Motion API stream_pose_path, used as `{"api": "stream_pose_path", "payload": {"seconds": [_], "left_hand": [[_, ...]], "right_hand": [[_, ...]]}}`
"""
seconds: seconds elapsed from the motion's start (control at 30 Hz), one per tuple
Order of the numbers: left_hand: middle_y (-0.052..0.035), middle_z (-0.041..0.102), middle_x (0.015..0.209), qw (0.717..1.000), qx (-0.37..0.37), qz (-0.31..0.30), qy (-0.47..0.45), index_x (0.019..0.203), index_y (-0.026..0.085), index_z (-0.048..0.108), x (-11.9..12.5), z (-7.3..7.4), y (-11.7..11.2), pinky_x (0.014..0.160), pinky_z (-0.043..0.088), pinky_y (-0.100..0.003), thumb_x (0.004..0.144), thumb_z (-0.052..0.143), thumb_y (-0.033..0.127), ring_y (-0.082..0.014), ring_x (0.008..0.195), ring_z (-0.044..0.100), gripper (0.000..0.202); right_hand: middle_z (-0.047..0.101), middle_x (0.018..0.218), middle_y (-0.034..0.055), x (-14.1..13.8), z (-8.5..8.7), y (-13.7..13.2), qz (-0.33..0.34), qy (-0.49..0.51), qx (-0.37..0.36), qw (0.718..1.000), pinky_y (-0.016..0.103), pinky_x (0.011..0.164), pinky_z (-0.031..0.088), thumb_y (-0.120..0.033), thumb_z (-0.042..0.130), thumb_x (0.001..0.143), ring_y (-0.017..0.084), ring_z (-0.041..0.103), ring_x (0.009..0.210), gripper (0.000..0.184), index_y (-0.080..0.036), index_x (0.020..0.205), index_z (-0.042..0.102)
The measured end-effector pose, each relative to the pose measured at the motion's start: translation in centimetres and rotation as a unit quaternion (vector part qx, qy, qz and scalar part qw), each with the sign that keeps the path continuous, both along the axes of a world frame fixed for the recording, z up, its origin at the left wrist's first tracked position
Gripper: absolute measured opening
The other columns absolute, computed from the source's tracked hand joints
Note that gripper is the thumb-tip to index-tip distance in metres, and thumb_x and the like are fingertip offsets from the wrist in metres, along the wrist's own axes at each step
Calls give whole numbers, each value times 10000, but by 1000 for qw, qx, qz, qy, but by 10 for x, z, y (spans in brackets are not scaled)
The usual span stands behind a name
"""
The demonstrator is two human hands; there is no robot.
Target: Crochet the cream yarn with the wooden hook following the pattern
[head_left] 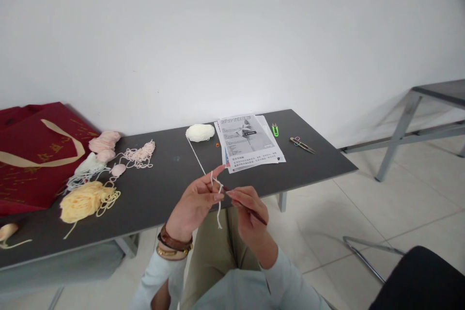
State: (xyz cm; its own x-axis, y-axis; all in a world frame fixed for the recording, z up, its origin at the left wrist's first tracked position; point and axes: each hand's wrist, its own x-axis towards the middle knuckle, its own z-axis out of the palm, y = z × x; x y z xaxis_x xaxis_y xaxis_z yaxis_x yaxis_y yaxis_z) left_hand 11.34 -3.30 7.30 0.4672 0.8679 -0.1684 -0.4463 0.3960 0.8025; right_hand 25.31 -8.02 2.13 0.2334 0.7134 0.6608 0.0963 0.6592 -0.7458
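White yarn (196,156) runs from a white yarn ball (200,132) on the table to my left hand (196,201). It passes over the raised index finger, and the thumb pinches it against the other fingers. A short yarn tail (219,215) hangs below the pinch. My right hand (252,208) grips a dark reddish crochet hook (257,216), its shaft slanting down to the right. The hook's tip is at the yarn loop by my left fingertips; the exact stitch is too small to make out.
On the dark table (163,174) lie printed sheets (247,143), green thread snips (275,130) and scissors (302,145). Pink yarn (104,143), yellow yarn (85,201) and a red bag (32,155) are at the left. A black chair (421,281) stands at the lower right.
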Motion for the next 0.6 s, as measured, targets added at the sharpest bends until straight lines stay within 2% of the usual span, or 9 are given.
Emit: {"api": "stream_pose_path", "payload": {"seconds": [0.1, 0.23, 0.33, 0.47, 0.6], "left_hand": [[10, 579, 668, 998, -19, -42, -45, 1278, 118, 564, -3, -2, 4, 660, 377, -219, 633, 724, 59, -86, 636, 487, 667], [5, 566, 647, 997, -10, -51, -57, 1273, 106, 568, -3, -5, 6, 653, 367, -230, 659, 702, 52, -101, 649, 491, 630], [7, 573, 664, 998, 9, -37, -53, 1302, 141, 545, -3, -5, 4, 660, 369, -234, 663, 703, 47, -104, 654, 497, 665], [8, 591, 707, 999, 23, -15, -47, 1340, 193, 506, 1, -2, -1, 699, 392, -239, 666, 707, 35, -101, 669, 511, 721], [36, 541, 682, 998, 27, 22, -54, 1363, 220, 473, 6, 2, -6, 696, 400, -216, 681, 698, 23, -87, 673, 510, 744]], "right_hand": [[673, 876, 31, -4, 1, 2, 26, 115, -59, 991, 312, 670, 503, -113, 543, 863, 169, 617, 787, 249, -275, 968, 700], [656, 831, 16, -3, 2, 1, 41, 167, -98, 980, 282, 643, 499, -172, 553, 877, 148, 610, 739, 190, -261, 963, 697], [663, 847, 19, -1, 4, -2, 24, 147, -86, 985, 283, 658, 506, -157, 555, 874, 149, 616, 758, 200, -263, 965, 699], [682, 909, 39, -3, 8, -7, -14, 77, -24, 997, 318, 694, 512, -75, 539, 858, 170, 626, 815, 301, -272, 1031, 687], [681, 958, 53, -4, 9, -9, -32, 13, 5, 999, 333, 698, 516, -28, 524, 842, 179, 629, 838, 396, -283, 1115, 656]]}}
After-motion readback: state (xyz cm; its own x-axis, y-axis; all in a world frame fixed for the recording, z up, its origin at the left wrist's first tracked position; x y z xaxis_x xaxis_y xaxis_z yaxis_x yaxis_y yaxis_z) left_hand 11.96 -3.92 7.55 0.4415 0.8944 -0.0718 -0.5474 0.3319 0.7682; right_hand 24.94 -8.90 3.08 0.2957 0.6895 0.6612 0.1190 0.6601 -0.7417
